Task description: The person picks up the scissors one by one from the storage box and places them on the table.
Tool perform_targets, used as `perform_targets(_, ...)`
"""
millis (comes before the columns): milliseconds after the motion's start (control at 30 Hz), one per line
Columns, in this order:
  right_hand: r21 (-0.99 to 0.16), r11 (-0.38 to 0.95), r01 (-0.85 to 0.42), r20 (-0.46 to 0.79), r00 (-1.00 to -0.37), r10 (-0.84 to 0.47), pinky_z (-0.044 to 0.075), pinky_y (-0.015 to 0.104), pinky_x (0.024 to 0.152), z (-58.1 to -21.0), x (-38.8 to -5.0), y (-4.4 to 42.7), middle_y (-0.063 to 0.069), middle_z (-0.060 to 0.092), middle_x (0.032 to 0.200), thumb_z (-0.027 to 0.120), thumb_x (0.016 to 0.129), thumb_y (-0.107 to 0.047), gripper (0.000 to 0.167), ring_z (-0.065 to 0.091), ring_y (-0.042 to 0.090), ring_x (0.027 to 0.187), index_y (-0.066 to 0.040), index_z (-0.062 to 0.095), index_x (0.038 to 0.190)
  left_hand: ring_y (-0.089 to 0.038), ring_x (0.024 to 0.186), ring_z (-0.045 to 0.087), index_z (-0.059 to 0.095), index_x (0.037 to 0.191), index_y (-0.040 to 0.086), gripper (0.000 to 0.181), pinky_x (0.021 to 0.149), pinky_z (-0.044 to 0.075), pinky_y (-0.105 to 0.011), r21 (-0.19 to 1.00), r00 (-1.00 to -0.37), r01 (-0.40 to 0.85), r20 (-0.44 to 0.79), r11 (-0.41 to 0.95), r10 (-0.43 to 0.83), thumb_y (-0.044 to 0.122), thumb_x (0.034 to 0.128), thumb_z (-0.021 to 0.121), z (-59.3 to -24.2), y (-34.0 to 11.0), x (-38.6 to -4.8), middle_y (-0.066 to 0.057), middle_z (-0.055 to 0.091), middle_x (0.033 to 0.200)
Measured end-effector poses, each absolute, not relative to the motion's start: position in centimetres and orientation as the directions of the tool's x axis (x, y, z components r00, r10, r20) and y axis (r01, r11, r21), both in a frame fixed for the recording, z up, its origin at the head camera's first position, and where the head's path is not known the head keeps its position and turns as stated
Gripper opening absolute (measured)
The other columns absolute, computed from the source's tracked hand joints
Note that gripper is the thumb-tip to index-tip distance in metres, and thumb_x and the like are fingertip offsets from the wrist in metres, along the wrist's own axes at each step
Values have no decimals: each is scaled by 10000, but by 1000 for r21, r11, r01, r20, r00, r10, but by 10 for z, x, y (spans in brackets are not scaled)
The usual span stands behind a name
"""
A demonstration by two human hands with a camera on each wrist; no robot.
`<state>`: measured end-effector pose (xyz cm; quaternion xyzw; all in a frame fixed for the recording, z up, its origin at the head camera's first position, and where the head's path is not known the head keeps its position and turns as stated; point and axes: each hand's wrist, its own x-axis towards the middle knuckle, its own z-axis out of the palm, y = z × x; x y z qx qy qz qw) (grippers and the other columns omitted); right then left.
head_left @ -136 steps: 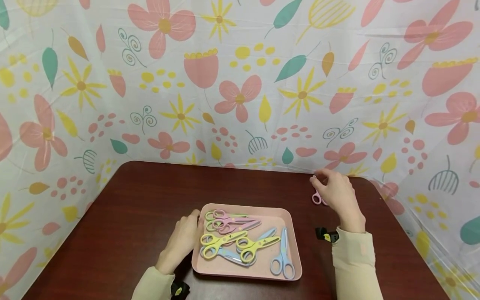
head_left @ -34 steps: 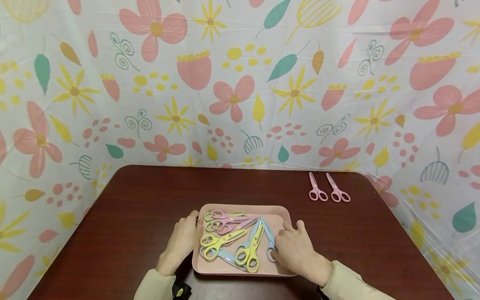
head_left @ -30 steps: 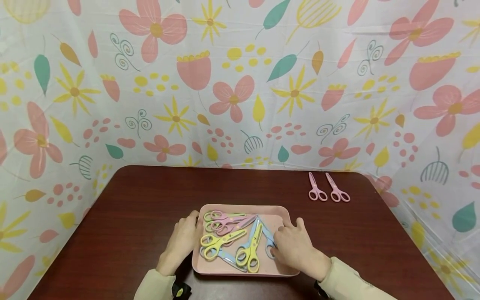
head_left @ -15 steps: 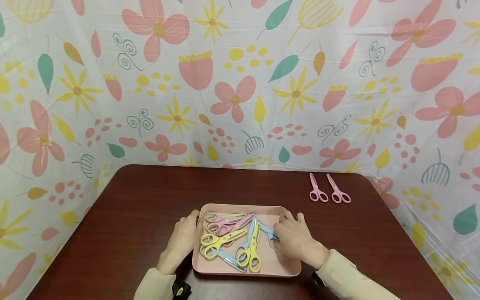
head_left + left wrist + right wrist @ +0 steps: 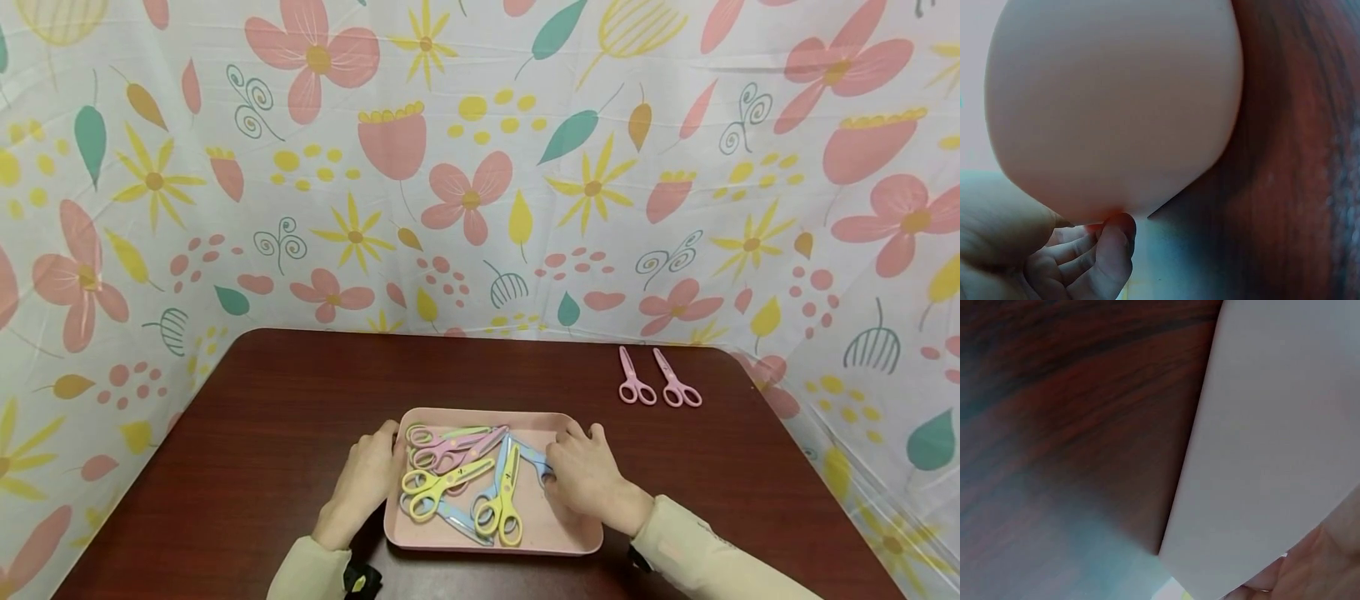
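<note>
A shallow pink tray [image 5: 480, 550] sits on the table, holding several scissors with yellow, green, pink and blue handles. My left hand [image 5: 363, 475] grips its left side near the far corner; in the left wrist view, curled fingers [image 5: 1113, 256] meet the tray wall. Over the tray's right rim reaches my right hand [image 5: 592, 475], with curled fingers on the handles of light-blue scissors [image 5: 531, 454], which they partly hide. Yellow scissors [image 5: 501, 508] lie across another blue pair in the middle. Another yellow pair [image 5: 446, 483] is at the left.
Two pink scissors, one pair on the left [image 5: 636, 387] and one on the right [image 5: 677, 387], lie side by side at the table's back right, tips away. A flowered cloth [image 5: 480, 200] hangs behind the dark wooden table [image 5: 300, 383].
Two pink scissors now lie at the back right, where my right hand was earlier. That hand has come to the tray's right side, and the blue scissors under it have shifted and turned.
</note>
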<state>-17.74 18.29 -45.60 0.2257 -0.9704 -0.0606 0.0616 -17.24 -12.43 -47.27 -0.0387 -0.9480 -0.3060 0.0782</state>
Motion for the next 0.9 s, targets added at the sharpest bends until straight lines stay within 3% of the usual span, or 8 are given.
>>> perform_targets(233, 124, 894, -431, 88, -893, -442, 324, 470, 711, -446, -174, 186, -29, 468, 694, 740, 649, -252, 229, 469, 224, 849, -184, 526, 603, -259, 592, 599, 620, 1084, 5, 169, 515, 450, -416, 592, -990, 116, 139, 798, 41, 115, 966, 572, -471, -125, -170, -100, 614, 704)
perform_targets(500, 180, 874, -452, 124, -870, -476, 317, 449, 692, -425, -170, 192, -59, 487, 667, 755, 669, -192, 170, 434, 178, 752, -171, 592, 625, -330, 666, 642, 634, 1125, -4, 211, 567, 487, -469, 594, -988, 119, 152, 796, 34, 112, 953, 593, -472, -125, -174, -171, 667, 804)
perform_targets(767, 168, 868, -467, 239, -835, -495, 309, 432, 642, -403, -163, 212, -80, 408, 634, 740, 634, -213, 289, 443, 172, 698, -210, 466, 540, -219, 618, 595, 630, 1099, 27, 176, 552, 461, -401, 629, -994, 89, 110, 773, 25, 131, 968, 576, -470, -126, -173, -89, 649, 777)
perform_targets(900, 141, 877, -460, 295, -826, -480, 322, 445, 631, -389, -164, 223, -90, 381, 617, 737, 629, -232, 356, 443, 177, 684, -220, 397, 526, -234, 643, 601, 624, 1109, 28, 184, 560, 458, -410, 629, -995, 81, 101, 773, 22, 141, 972, 573, -470, -127, -172, -107, 655, 807)
